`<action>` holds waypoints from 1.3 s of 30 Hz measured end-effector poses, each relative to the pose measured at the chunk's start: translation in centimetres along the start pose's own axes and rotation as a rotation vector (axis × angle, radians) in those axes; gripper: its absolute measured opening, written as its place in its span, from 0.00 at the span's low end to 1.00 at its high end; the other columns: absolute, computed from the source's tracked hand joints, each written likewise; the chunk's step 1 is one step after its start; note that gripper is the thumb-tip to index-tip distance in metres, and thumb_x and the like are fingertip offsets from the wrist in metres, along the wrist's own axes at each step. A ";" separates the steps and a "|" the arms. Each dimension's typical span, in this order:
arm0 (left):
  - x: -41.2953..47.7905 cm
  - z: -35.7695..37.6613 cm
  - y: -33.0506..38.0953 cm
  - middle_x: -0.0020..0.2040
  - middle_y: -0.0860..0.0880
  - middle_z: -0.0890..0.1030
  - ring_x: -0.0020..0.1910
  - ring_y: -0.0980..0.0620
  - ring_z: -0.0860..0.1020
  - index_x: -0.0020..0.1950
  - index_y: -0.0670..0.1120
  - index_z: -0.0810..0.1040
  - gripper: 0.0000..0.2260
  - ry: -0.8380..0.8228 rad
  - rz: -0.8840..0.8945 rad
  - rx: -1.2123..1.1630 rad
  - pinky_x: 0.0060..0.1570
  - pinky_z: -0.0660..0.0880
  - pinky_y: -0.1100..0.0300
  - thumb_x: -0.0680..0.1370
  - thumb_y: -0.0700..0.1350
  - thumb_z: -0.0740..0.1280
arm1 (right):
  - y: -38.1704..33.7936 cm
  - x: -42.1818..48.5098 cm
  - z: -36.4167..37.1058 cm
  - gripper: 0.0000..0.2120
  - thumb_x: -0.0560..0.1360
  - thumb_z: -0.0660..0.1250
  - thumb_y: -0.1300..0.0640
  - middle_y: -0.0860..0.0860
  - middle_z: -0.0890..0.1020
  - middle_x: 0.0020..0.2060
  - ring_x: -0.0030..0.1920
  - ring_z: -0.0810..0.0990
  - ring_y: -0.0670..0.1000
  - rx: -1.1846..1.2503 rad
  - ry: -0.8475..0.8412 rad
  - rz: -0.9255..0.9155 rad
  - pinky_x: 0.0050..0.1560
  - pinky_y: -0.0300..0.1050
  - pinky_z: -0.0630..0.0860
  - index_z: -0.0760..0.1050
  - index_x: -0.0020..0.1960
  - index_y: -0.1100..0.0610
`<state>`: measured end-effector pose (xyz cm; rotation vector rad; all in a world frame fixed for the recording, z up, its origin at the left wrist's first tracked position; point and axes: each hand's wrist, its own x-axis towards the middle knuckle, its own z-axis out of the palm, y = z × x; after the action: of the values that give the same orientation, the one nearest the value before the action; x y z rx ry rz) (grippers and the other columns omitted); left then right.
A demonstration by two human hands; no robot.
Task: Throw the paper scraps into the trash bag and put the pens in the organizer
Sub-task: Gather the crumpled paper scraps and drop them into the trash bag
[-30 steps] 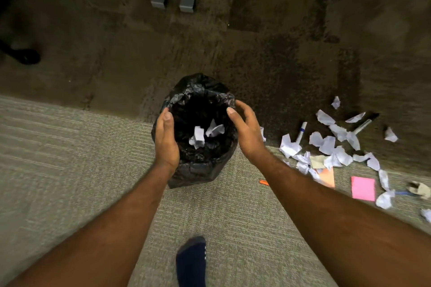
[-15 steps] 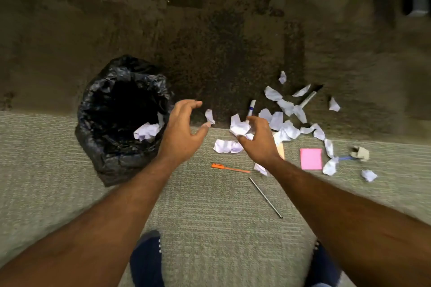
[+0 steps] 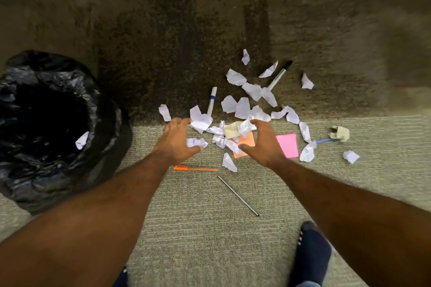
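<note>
Paper scraps [image 3: 242, 108]: no writing I can read from here.
Pink sticky note [image 3: 288, 145]: nothing legible on its face.
Orange pen [image 3: 196, 168]: brand unreadable.
Blue-banded marker [image 3: 212, 101]: print too small.
Trash bag [image 3: 70, 170]: no readable label.

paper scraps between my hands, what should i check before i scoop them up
1. Mouth of the trash bag open, standing to the left: ok.
2. Both the left hand and the right hand empty, fingers spread either side of the paper scraps: ok.
3. The blue-banded marker clear of the scoop: not ok, its near end is tucked under a scrap by the left fingertips.
4. The orange pen and the thin black pen apart from the pile: ok.
5. Reach to the organizer: cannot tell, it is not in view.
</note>
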<state>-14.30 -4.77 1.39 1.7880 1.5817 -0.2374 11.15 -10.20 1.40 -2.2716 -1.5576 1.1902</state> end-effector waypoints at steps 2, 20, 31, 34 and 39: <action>1.0 1.4 0.3 0.74 0.41 0.59 0.74 0.39 0.60 0.76 0.52 0.58 0.43 -0.008 -0.106 0.017 0.66 0.68 0.40 0.67 0.60 0.75 | 0.6 0.7 0.6 0.38 0.68 0.77 0.51 0.57 0.69 0.69 0.68 0.69 0.58 -0.004 0.003 -0.008 0.68 0.53 0.68 0.63 0.73 0.57; 2.1 5.8 0.3 0.68 0.42 0.64 0.63 0.44 0.70 0.72 0.51 0.68 0.27 0.196 -0.225 0.037 0.60 0.75 0.52 0.75 0.38 0.69 | 1.6 2.1 3.5 0.39 0.67 0.78 0.54 0.55 0.67 0.67 0.66 0.69 0.56 -0.023 0.046 -0.104 0.65 0.47 0.69 0.64 0.72 0.57; 3.3 1.9 -1.5 0.51 0.43 0.78 0.48 0.46 0.75 0.54 0.42 0.78 0.12 0.217 -0.040 -0.184 0.48 0.71 0.56 0.72 0.43 0.71 | -0.6 3.1 3.6 0.51 0.63 0.80 0.41 0.56 0.51 0.77 0.72 0.62 0.61 -0.276 -0.004 -0.094 0.65 0.58 0.74 0.54 0.77 0.47; 3.4 1.9 -1.5 0.48 0.44 0.76 0.46 0.48 0.73 0.48 0.43 0.77 0.07 0.212 -0.064 -0.257 0.44 0.67 0.59 0.72 0.43 0.71 | -1.9 3.9 4.2 0.54 0.62 0.78 0.36 0.56 0.44 0.78 0.73 0.59 0.63 -0.467 -0.083 -0.065 0.63 0.60 0.75 0.50 0.77 0.42; 2.9 2.0 -1.0 0.36 0.46 0.79 0.32 0.48 0.77 0.45 0.46 0.75 0.05 0.103 -0.074 -0.454 0.27 0.74 0.58 0.74 0.37 0.68 | -2.6 4.7 5.0 0.36 0.69 0.77 0.47 0.55 0.53 0.76 0.71 0.62 0.62 -0.484 -0.080 -0.062 0.63 0.56 0.75 0.64 0.72 0.47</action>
<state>-13.89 -3.73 -2.08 1.4089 1.6191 0.1725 6.61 -6.66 -3.14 -2.4458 -2.1240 0.9794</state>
